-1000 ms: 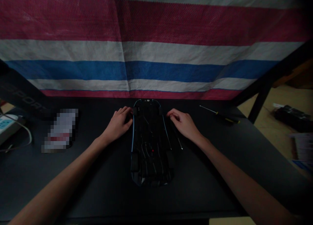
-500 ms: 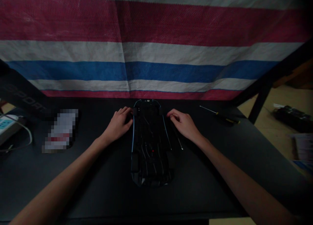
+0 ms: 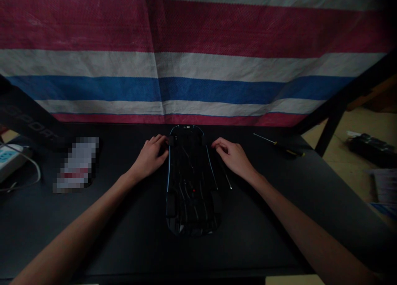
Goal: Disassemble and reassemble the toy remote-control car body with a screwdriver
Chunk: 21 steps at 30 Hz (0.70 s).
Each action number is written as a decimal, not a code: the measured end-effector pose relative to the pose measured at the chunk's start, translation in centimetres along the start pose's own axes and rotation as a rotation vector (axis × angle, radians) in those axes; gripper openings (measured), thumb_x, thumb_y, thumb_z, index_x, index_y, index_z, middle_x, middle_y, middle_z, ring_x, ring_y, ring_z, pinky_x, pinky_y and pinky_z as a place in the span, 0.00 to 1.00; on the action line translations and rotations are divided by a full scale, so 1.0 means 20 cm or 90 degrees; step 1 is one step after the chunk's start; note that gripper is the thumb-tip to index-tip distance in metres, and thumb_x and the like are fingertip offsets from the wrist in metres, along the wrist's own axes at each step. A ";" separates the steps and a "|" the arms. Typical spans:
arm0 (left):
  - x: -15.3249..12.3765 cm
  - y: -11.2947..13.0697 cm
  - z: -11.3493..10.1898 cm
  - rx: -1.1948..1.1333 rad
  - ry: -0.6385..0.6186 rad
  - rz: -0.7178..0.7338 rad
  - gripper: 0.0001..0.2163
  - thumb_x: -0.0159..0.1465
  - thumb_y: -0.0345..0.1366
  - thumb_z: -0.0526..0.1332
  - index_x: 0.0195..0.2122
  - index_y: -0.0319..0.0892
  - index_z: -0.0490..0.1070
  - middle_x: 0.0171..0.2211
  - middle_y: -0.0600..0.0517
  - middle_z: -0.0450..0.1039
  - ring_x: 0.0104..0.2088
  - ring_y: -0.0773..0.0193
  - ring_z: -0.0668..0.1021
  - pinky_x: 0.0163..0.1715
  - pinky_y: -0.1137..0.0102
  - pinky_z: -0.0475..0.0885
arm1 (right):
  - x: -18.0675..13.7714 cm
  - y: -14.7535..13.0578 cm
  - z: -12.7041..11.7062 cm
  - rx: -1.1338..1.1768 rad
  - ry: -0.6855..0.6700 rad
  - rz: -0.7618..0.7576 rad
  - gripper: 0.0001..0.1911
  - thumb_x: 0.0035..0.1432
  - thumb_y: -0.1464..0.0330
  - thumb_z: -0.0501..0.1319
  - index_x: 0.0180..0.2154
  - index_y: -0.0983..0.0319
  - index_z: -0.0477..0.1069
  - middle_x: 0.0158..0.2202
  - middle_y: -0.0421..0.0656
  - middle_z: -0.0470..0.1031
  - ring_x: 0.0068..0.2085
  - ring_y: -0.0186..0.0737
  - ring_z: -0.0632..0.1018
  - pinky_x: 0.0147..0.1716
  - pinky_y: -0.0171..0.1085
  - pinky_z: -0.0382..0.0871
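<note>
A toy car (image 3: 192, 177) lies upside down in the middle of the dark table, its black underside facing up and a small red spot towards the near end. My left hand (image 3: 153, 152) rests at the car's far left side, fingers together and lightly bent, thumb apart, fingertips at its edge. On the other side, my right hand (image 3: 231, 152) has its fingers curled in towards the thumb, just off the car's right edge. Below that hand a thin dark rod with a bright tip (image 3: 230, 188) shows; whether the fingers hold it I cannot tell.
A screwdriver (image 3: 281, 147) with a black and yellow handle lies to the right. At left are a pixelated flat object (image 3: 77, 165), a white power strip (image 3: 12, 159) with a cable, and a dark box (image 3: 31, 119). Striped sheeting (image 3: 198, 65) hangs behind the table.
</note>
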<state>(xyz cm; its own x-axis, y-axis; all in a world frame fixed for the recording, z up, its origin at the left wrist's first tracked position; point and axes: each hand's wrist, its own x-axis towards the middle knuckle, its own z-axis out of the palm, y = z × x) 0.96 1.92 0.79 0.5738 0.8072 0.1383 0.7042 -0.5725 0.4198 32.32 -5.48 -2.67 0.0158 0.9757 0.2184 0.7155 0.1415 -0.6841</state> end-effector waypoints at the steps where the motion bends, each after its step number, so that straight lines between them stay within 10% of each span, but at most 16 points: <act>1: 0.00 0.00 0.00 0.001 0.000 0.001 0.08 0.71 0.33 0.55 0.49 0.42 0.70 0.50 0.43 0.74 0.52 0.47 0.77 0.59 0.45 0.70 | 0.00 0.00 0.00 0.001 0.001 -0.002 0.10 0.69 0.65 0.55 0.43 0.56 0.76 0.34 0.39 0.82 0.30 0.38 0.77 0.32 0.37 0.61; 21: 0.00 -0.01 0.01 0.003 -0.003 -0.008 0.10 0.71 0.36 0.55 0.51 0.42 0.70 0.52 0.41 0.74 0.56 0.45 0.76 0.63 0.41 0.67 | 0.00 -0.02 0.00 -0.015 0.006 -0.008 0.10 0.69 0.67 0.55 0.43 0.55 0.76 0.36 0.40 0.82 0.30 0.39 0.78 0.33 0.37 0.61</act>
<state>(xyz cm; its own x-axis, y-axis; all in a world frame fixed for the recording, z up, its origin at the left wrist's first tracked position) 0.94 1.95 0.55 0.5675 0.8133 0.1286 0.7128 -0.5634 0.4176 32.13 -5.62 -2.41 0.0129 0.9724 0.2329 0.7316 0.1496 -0.6651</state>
